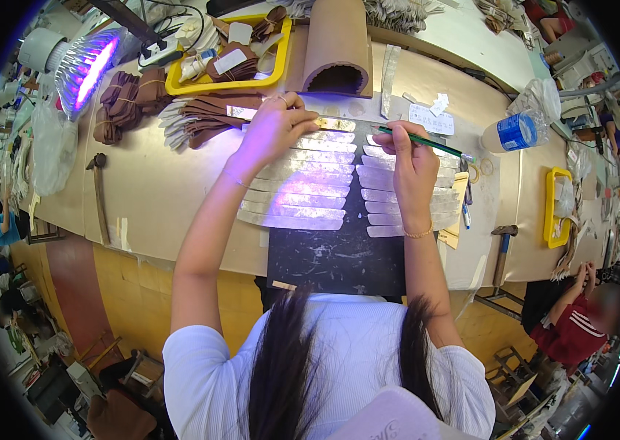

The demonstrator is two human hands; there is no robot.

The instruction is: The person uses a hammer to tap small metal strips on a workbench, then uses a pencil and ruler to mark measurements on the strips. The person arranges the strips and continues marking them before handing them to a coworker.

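In front of me lie two columns of thin pale strips, a left column (pixel 324 191) and a right column (pixel 382 208), spread over a black board (pixel 333 260). My left hand (pixel 274 132) is at the top of the left column. Its fingertips are pinched together on a narrow yellowish strip (pixel 339 125). With my right hand (pixel 414 165), above the right column, I grip a green pencil (pixel 445 147); it slants with one end toward the upper left. Beside my left hand is a fanned bundle of brown strips (pixel 211 117).
A lit lamp (pixel 90 70) stands at the upper left, near a yellow tray (pixel 280 55) of bundled pieces. A curved brown form (pixel 338 44) sits at the back. Rightward are a blue-labelled plastic jar (pixel 519 133) and a hammer (pixel 503 253); another hammer (pixel 98 191) lies left.
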